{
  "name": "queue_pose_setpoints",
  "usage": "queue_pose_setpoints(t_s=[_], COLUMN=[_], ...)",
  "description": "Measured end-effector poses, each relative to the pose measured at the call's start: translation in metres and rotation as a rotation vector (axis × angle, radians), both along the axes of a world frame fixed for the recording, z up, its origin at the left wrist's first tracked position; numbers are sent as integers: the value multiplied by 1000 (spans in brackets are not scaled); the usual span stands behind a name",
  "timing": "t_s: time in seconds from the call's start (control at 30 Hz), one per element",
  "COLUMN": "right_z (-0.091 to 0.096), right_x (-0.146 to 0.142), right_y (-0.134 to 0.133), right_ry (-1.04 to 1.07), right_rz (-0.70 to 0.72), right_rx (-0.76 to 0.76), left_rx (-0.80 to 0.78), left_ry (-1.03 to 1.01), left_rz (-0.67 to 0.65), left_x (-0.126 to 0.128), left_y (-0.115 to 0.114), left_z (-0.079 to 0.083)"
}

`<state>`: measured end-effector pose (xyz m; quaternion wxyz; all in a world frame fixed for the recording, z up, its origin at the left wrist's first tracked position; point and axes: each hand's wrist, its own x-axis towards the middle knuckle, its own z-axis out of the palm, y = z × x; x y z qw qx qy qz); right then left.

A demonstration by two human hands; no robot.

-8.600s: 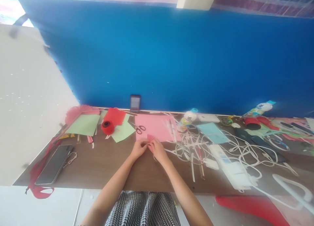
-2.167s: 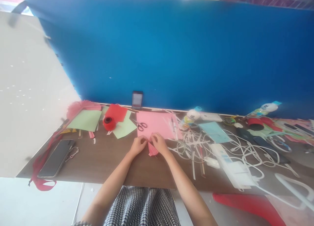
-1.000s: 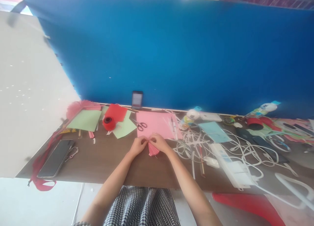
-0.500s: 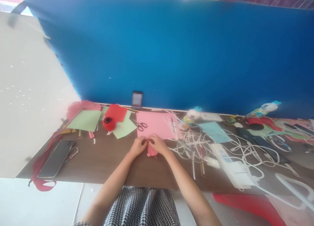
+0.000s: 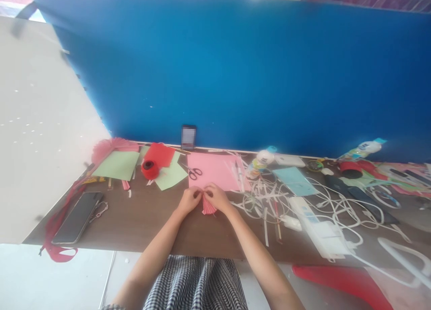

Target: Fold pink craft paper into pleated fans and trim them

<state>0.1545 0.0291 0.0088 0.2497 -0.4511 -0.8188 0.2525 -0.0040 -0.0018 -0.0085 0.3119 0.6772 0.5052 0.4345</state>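
Note:
Between my two hands is a small pink pleated paper, its folds fanning out toward me. My left hand pinches its far end from the left. From the right, my right hand pinches the same end, the fingertips of both hands almost meeting. Fingers cover the pinched part. Just beyond the hands lies a flat pink sheet, with black-handled scissors on its left side.
A red ribbon roll rests by green paper and a red sheet. At left lies a phone. Tangled white cables, a power strip and a white bottle crowd the right. A blue panel stands behind the table.
Almost nothing differs. Both hands stay in place on the pleated paper, whose fanned end has shifted very slightly.

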Motion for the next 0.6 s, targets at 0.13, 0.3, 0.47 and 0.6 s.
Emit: queue_pose_setpoints(t_s=[0.13,0.3,0.47,0.6], right_z=[5,12,14,11], right_x=[1,2,6,7], right_y=[-1,-1,-1,-3], right_ry=[40,84,83,92], right_rz=[24,47,53,36], right_rx=[-25,-29,-33,-55], left_rx=[-7,-10,-35,-45], left_ry=[2,20,28,35], left_rz=[6,0,20,15], left_x=[-1,-2,-2,-2], left_y=[2,3,2,2], left_z=[-1,-2,-1,0])
